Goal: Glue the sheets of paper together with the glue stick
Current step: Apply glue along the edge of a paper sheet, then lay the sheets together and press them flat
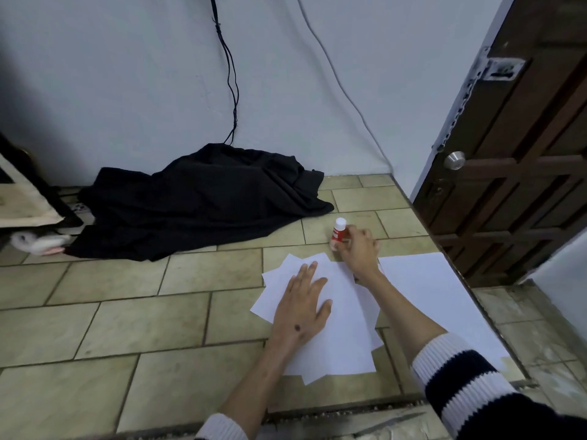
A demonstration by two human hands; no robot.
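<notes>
A fanned pile of white paper sheets (343,315) lies on the tiled floor. My left hand (303,308) rests flat on the pile with its fingers spread. Just beyond the pile's far edge stands a red glue stick (338,231) with a white cap, upright on the floor. My right hand (360,249) is at the glue stick, its fingers closed around the lower body. Another white sheet (444,290) lies apart to the right, partly under my right forearm.
A black cloth (197,198) is heaped on the floor against the wall, with cables (230,74) hanging above it. A brown wooden door (508,154) stands at the right. A framed object (22,198) leans at the far left.
</notes>
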